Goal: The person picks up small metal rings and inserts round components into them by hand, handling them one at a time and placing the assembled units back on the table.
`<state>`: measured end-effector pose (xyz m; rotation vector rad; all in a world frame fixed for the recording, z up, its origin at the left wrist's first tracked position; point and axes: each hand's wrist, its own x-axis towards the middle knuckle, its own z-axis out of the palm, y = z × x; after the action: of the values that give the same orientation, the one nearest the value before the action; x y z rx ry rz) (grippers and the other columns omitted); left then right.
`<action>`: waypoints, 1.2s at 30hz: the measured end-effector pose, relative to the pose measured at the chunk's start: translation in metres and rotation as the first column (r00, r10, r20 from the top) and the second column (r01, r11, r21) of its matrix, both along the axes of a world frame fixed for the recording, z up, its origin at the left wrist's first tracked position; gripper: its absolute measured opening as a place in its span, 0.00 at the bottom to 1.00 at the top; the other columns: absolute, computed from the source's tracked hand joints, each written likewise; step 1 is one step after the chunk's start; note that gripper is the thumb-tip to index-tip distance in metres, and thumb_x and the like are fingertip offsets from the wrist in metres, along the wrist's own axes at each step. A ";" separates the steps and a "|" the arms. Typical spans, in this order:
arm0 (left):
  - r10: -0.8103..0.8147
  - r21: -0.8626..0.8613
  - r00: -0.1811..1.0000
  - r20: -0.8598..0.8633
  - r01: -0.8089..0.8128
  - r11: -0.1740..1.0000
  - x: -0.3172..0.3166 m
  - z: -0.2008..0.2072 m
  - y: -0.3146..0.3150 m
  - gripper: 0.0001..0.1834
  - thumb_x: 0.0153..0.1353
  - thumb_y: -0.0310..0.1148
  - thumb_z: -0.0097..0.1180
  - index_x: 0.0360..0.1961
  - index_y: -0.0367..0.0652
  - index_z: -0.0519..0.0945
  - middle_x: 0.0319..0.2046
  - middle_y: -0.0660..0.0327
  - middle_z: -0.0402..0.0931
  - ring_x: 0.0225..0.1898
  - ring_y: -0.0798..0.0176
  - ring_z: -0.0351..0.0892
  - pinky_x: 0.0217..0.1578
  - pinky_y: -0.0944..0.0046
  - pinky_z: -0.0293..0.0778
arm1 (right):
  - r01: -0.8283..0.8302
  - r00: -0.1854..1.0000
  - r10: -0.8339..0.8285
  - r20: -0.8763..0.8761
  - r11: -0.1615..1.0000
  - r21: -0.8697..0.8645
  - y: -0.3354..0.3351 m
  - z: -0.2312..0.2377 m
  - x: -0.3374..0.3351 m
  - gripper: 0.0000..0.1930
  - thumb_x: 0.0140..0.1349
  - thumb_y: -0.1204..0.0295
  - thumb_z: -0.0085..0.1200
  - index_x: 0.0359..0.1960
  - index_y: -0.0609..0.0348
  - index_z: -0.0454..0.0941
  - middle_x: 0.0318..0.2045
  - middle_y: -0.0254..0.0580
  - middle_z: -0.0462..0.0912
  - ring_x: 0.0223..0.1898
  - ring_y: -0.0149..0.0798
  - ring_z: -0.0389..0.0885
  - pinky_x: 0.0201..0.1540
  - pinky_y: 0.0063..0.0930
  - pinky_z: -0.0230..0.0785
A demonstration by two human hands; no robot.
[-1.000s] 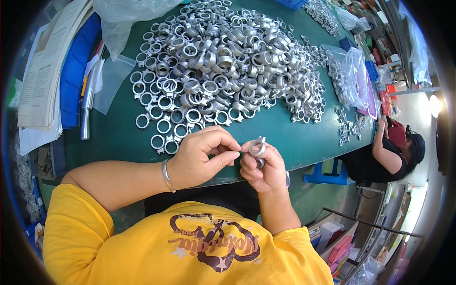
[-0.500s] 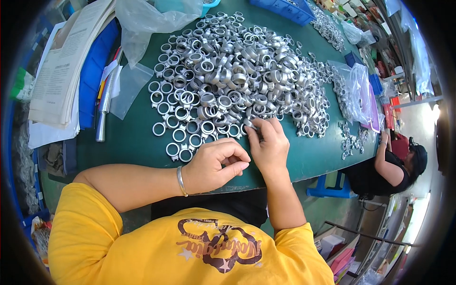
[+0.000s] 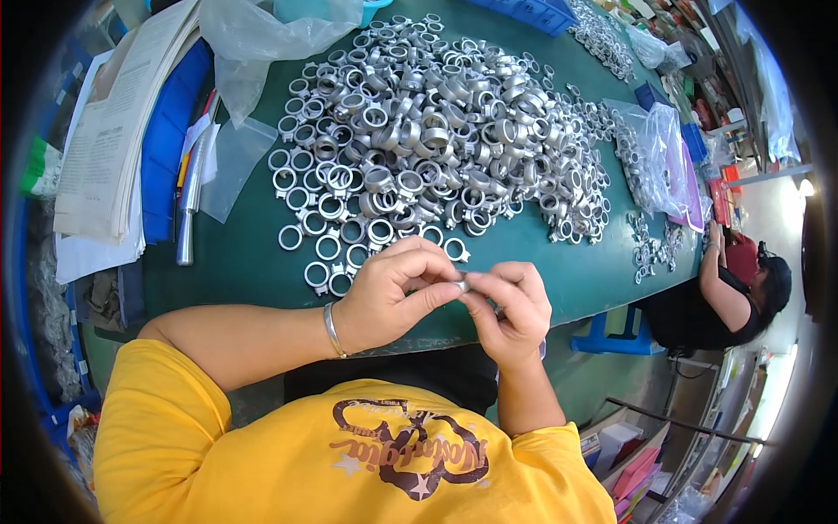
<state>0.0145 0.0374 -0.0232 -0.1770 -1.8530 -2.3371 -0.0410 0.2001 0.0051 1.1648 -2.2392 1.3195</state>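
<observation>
Close to the table's front edge, the fingertips of both hands meet around a small silver metal ring, most of which they hide. My left hand, with a bangle at its wrist, is closed with thumb and forefinger at the ring's left side. Thumb and fingers of my right hand pinch it from the right. Just beyond lies a big heap of similar silver metal rings, many with a small lug on the side. A single ring lies flat just past the fingertips.
All this is on a green tabletop. At left are stacked papers, a blue bin, a silver rod-like tool and plastic bags. Right, another person sits near a blue stool and a smaller ring pile.
My right hand has drawn back from the heap's near edge toward me, bringing a ring to my left hand. The left fingers now close on it too.
</observation>
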 end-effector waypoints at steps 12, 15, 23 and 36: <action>0.009 -0.301 0.983 -0.182 -0.064 0.951 -0.001 0.004 -0.006 0.09 0.46 0.18 0.61 0.30 0.39 0.79 0.39 0.56 0.75 0.41 0.62 0.75 0.41 0.67 0.73 | -0.051 0.943 0.100 0.318 0.986 -0.159 0.000 -0.014 0.009 0.11 0.45 0.78 0.65 0.31 0.65 0.77 0.27 0.41 0.78 0.25 0.31 0.73 0.28 0.20 0.65; 0.041 -0.282 0.982 -0.184 -0.093 0.955 -0.002 0.004 -0.003 0.08 0.44 0.19 0.62 0.28 0.40 0.79 0.38 0.59 0.75 0.39 0.62 0.76 0.39 0.68 0.73 | -0.047 0.940 0.096 0.327 0.987 -0.154 0.001 -0.014 0.010 0.11 0.45 0.78 0.65 0.30 0.64 0.77 0.26 0.41 0.78 0.25 0.31 0.73 0.27 0.20 0.65; 0.026 -0.297 0.981 -0.192 -0.083 0.951 -0.003 0.002 -0.004 0.08 0.44 0.18 0.62 0.27 0.39 0.77 0.38 0.58 0.75 0.39 0.63 0.76 0.39 0.68 0.74 | -0.058 0.946 0.096 0.308 0.990 -0.128 0.001 -0.012 0.009 0.09 0.46 0.80 0.63 0.30 0.64 0.77 0.26 0.40 0.77 0.24 0.30 0.73 0.25 0.19 0.64; 0.006 0.187 1.000 -0.001 -0.005 0.982 -0.001 0.000 -0.002 0.07 0.58 0.16 0.47 0.36 0.37 0.68 0.39 0.58 0.68 0.38 0.68 0.73 0.41 0.69 0.72 | 0.333 0.128 0.834 0.536 0.473 -0.816 0.022 -0.018 -0.029 0.19 0.53 0.75 0.46 0.49 0.61 0.65 0.46 0.55 0.70 0.31 0.42 0.74 0.14 0.19 0.62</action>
<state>0.0135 0.0358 -0.0232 -0.1511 -1.6174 -2.4885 -0.0703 0.2223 -0.0129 0.1938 -0.9851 3.6333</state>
